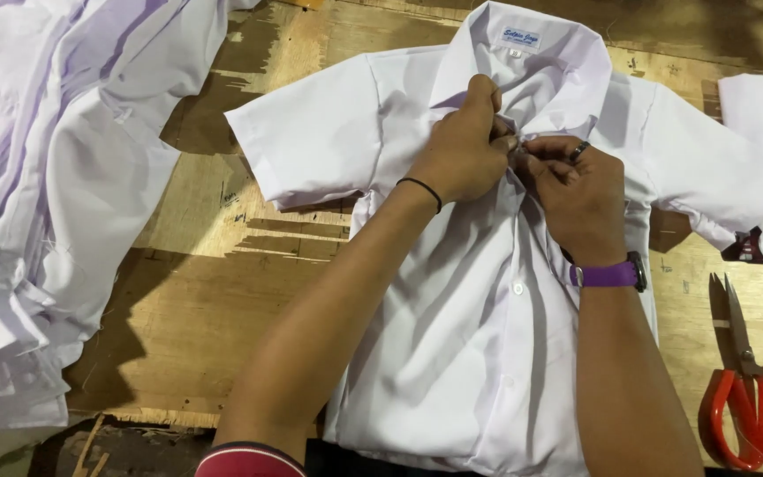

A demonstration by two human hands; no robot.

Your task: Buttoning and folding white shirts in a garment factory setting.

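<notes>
White rectangular label [520,38] — blue lettering — inside the shirt collar [523,53].

Hands: you have two, your left hand [461,150] and right hand [576,190]
Spread white shirt [479,336]: you have one
Red-handled scissors [750,389]: one
Shirt pile [55,177]: one, shirts uncountable
Wristwatch [609,274]: one
Ring [578,150]: one
</notes>
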